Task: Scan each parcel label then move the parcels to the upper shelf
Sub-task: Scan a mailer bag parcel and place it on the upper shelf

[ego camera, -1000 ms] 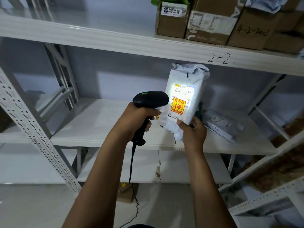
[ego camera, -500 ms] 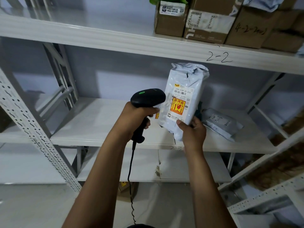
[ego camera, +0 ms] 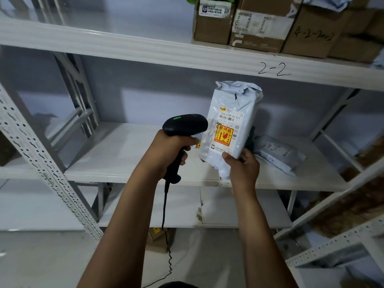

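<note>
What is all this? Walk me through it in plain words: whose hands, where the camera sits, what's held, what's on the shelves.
There is no machine here: a person works with bare hands. The view comes from a camera worn on the person's head, looking forward and down, so the arms reach in from below. The left hand grips a black corded barcode scanner, aimed at the label of a white bagged parcel, which the right hand holds upright by its lower end. Behind it, a grey bagged parcel lies on the middle shelf. The upper shelf, marked 2-2, carries cardboard boxes at its right end.
</note>
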Tool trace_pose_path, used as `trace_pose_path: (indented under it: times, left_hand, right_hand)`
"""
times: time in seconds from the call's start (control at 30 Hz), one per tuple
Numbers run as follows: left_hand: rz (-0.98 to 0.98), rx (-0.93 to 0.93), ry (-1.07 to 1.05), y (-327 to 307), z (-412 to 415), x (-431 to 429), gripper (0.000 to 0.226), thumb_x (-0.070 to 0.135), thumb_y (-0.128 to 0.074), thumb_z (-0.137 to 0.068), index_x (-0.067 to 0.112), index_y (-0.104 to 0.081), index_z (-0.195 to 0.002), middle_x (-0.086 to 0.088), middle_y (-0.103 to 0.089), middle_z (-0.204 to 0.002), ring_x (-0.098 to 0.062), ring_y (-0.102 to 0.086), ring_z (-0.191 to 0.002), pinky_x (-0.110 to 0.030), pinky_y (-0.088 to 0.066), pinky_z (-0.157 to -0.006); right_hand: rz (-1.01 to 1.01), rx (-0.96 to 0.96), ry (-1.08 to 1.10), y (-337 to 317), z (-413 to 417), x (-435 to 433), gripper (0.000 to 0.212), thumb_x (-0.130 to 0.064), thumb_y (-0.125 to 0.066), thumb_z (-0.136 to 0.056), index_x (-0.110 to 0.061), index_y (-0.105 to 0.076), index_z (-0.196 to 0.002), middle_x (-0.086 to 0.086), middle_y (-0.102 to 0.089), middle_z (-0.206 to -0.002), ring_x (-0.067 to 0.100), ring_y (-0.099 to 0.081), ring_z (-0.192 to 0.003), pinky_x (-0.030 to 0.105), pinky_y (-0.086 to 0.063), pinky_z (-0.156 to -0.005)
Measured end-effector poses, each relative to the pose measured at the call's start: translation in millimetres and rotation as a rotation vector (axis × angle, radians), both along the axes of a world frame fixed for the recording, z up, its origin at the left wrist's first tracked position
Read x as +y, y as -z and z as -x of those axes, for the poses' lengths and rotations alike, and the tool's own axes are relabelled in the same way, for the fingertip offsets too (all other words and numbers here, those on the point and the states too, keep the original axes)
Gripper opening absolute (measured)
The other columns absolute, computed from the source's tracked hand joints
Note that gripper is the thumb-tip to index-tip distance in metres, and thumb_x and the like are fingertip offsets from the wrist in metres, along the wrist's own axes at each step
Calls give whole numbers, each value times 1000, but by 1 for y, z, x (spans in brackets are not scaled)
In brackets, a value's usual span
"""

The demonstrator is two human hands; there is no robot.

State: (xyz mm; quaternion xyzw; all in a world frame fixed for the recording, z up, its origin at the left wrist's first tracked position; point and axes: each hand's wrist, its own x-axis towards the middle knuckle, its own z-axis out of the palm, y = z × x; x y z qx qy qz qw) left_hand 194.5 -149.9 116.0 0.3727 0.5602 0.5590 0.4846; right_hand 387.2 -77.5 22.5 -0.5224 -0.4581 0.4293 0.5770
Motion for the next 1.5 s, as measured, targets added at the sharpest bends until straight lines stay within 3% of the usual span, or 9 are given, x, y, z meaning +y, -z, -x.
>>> trace_pose_path:
  times: [0.33, 0.53, 0.67, 0.83, 0.93, 1.03, 1.2, 1.4, 1.5]
  left_hand:
    - [-16, 80, -38, 4, -2, -8, 12, 13, -78, -86, 8, -68, -92, -6, -61, -69, -24, -51, -52, -31, -46, -56]
    - [-115, 79, 48, 3, -8, -12, 21, 15, -78, -89, 21, -72, -108, -2, -76, -82, -19, -72, -73, -32, -59, -68]
    - [-129, 92, 33, 4, -17, -8, 30, 17, -84, -80, 26, -72, -107, -4, -79, -98, -27, -74, -96, -43, -62, -86]
    - [-93, 110, 9, 8, -32, -5, 21, 1, -73, -83, 19, -65, -80, 3, -57, -65, -17, -54, -71, -30, -46, -69]
    - [-108, 145, 71, 4, -44, -5, 28, -6, -67, -86, 20, -66, -77, 13, -62, -56, -3, -61, -61, -20, -48, -62]
    - [-130, 133, 135, -2, -52, -6, 29, -6, -67, -87, 23, -69, -84, 20, -68, -60, 3, -64, -67, -21, -50, -66]
    - [-131, 27, 119, -6, -51, -5, 38, 11, -83, -76, 26, -69, -109, 0, -76, -95, -26, -69, -99, -41, -60, -91]
    - [-195, 31, 63, -12, -47, -3, 40, 9, -85, -79, 28, -67, -109, 2, -75, -97, -21, -70, -97, -36, -60, -85]
    - [-254, 159, -47, -18, -49, 1, 29, 5, -81, -84, 27, -64, -93, -1, -67, -80, -12, -65, -74, -24, -57, -68]
  right_hand:
    - [23, 30, -8, 2, -4, -10, 38, -4, -82, -80, -16, -75, -116, -4, -79, -107, 16, -75, -100, 44, -62, -91]
    - [6, 92, -53, -4, -11, -20, 37, 0, -79, -83, -16, -74, -116, -4, -79, -108, 13, -75, -99, 31, -61, -80]
    - [4, 140, -91, -13, -21, -26, 38, 2, -77, -85, -16, -73, -118, -7, -80, -104, 10, -76, -96, 26, -61, -75]
    - [-29, 157, -133, -28, -36, -31, 40, 4, -74, -86, -17, -71, -120, -7, -80, -105, 11, -76, -97, 23, -60, -72]
    - [-54, 164, -155, -37, -41, -34, 39, 1, -74, -87, -20, -71, -120, -5, -79, -110, 13, -75, -101, 23, -60, -73]
    - [-74, 198, -194, -47, -42, -36, 36, 1, -71, -89, -21, -71, -117, -7, -80, -107, 11, -76, -97, 21, -59, -70]
    - [-96, 220, -214, -60, -40, -34, 33, 0, -70, -91, -26, -71, -112, -7, -80, -107, 13, -76, -99, 24, -59, -74]
    - [-144, 261, -241, -74, -31, -31, 31, -2, -67, -94, -25, -71, -115, -6, -79, -111, 12, -75, -101, 23, -59, -75]
    - [-187, 272, -217, -87, -23, -26, 39, -5, -67, -95, -23, -64, -129, -10, -78, -113, 11, -73, -107, 27, -60, -83]
